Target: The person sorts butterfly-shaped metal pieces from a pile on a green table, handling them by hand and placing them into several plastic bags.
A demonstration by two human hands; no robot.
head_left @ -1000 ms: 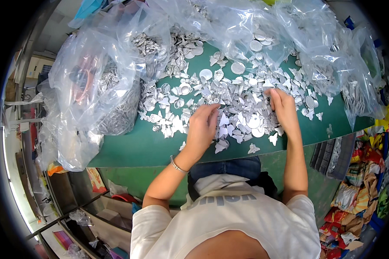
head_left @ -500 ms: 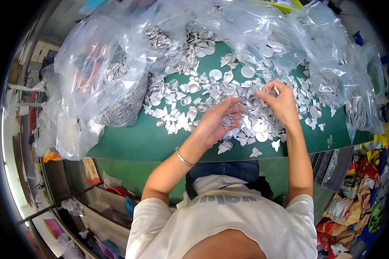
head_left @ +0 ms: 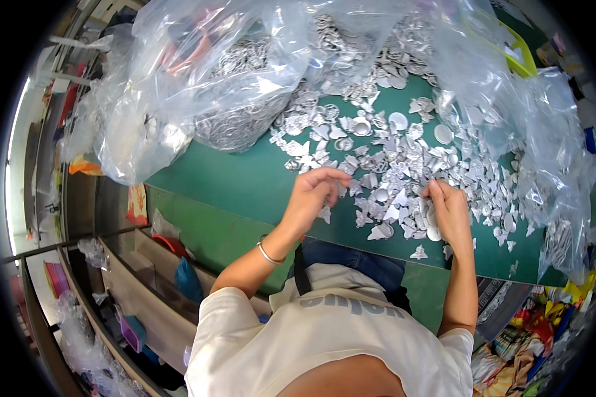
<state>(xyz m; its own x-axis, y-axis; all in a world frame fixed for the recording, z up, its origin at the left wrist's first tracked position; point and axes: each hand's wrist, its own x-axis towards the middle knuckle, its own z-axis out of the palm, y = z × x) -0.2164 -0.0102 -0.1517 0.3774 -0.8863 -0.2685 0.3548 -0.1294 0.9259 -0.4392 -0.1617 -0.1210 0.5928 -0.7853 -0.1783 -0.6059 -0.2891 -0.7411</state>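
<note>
Many silver pieces (head_left: pixel 396 175) lie loose; a clear bag (head_left: pixel 169 86) holds more. Our left hand (head_left: pixel 308 198) curls half open, our right hand (head_left: pixel 451 210) pinches; we can't tell if either holds any.

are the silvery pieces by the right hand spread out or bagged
Spread out: the silvery pieces by the right hand lie loose across the green tabletop, outside any bag.
</note>
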